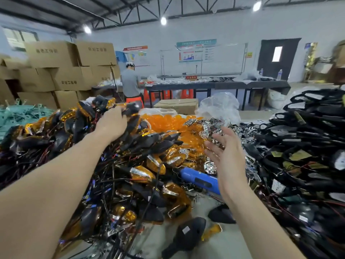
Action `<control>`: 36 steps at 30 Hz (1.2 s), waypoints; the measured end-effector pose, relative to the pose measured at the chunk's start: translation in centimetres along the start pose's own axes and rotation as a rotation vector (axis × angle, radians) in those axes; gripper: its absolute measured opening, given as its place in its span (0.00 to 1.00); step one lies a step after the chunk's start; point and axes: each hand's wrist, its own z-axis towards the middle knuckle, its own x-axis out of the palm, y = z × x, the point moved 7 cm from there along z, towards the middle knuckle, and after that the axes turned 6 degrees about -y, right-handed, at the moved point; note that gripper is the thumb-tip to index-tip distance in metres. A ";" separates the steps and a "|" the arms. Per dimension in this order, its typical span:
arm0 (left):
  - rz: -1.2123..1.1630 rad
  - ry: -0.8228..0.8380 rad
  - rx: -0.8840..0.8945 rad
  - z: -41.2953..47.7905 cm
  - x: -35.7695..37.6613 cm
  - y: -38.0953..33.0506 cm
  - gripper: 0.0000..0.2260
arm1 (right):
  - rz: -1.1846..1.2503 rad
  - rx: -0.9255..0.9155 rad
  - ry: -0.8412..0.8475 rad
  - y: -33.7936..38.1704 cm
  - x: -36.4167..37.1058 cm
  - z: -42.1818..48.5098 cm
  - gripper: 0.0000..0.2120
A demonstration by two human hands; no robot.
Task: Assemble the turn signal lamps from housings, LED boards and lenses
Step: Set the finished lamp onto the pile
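- Turn signal lamps (145,161), finished ones with amber fronts and trailing wires, lie heaped on the left half of the table (229,245)
- At the top of that heap the left hand (112,124) has its fingers curled over a black-backed lamp (130,110)
- The right hand (229,157) hangs with the palm turned inward and the fingers spread, holding nothing, just in front of the chrome reflector pieces (209,126)
- The step looks like parting with a done lamp while reaching for the next parts; it is best set on the crest, so it cannot slide and its wire cannot snag the neighbours
- The free hand should take a single chrome piece by its edge, since the pieces interlock and may come up in a clump
- Orange lenses (164,122) lie just behind the chrome pieces; black housings (308,128) with wires are piled on the right, and one loose housing (186,232) lies near the front edge
- A blue tool (199,177) is partly hidden behind the right hand, so its type is unclear
- Blur hides how firmly the left fingers close, and no LED boards can be picked out for certain
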 end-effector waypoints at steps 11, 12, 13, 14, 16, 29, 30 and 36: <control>-0.399 -0.254 0.082 -13.2 1.1 -4.7 0.15 | -0.275 0.006 -0.114 -3.9 -7.6 0.1 0.12; -0.466 -0.184 0.164 -16.4 1.8 -6.1 0.14 | -0.290 -0.010 -0.115 -4.1 -8.1 -0.2 0.12; -0.480 -0.100 0.250 -19.6 2.8 -7.4 0.13 | -0.298 -0.028 -0.118 -4.3 -8.7 -0.4 0.12; -0.457 -0.025 0.335 -22.5 4.0 -8.5 0.12 | -0.303 -0.043 -0.122 -4.4 -9.2 -0.6 0.12; -0.370 0.072 0.475 -27.3 6.3 -9.7 0.14 | -0.323 -0.080 -0.129 -4.4 -10.2 -1.0 0.12; 0.037 0.027 0.641 -25.6 11.2 -6.4 0.15 | -0.506 -0.232 -0.094 -4.7 -13.9 -3.0 0.16; 0.067 0.024 0.669 -25.4 11.5 -6.5 0.16 | -0.514 -0.228 -0.094 -4.9 -14.1 -3.1 0.16; 0.144 0.061 0.714 -24.9 12.7 -7.2 0.19 | -0.507 -0.210 -0.103 -5.8 -14.9 -2.7 0.16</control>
